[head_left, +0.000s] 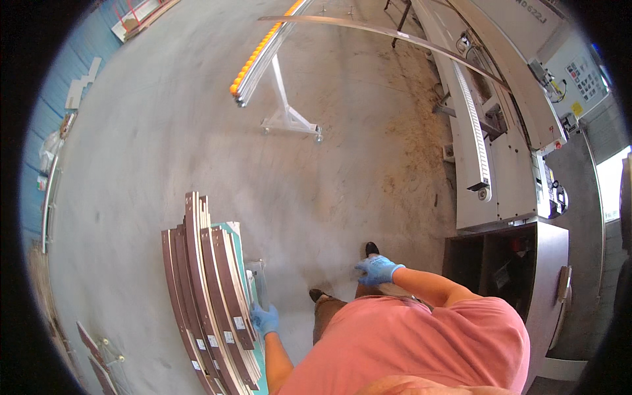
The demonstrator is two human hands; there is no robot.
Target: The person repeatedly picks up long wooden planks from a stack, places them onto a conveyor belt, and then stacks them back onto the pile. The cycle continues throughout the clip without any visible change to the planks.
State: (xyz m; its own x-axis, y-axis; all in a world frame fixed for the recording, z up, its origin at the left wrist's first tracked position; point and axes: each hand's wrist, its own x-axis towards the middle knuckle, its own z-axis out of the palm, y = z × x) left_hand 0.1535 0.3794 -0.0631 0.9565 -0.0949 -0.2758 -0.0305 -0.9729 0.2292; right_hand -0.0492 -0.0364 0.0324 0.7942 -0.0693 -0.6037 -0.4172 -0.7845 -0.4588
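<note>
My left hand (264, 320), in a blue glove, is at the right side of a stack of long brown-faced boards (227, 296). Its fingers point forward along the stack's edge, apparently not closed round any board. White labels show on several of the boards, and a green sheet (235, 232) lies under or beside them. In a matching glove, my right hand (378, 270) hangs in front of my body above my leg, fingers loosely apart and holding nothing. The near end of the stack runs out of view.
An edge-processing machine (500, 178) lines the right side, with a dark open cabinet (552, 276) nearer me. A stand with orange rollers (260, 56) is ahead. One long narrow strip (395, 34) spans from stand to machine. Sawdust (415, 145) lies along the machine's foot.
</note>
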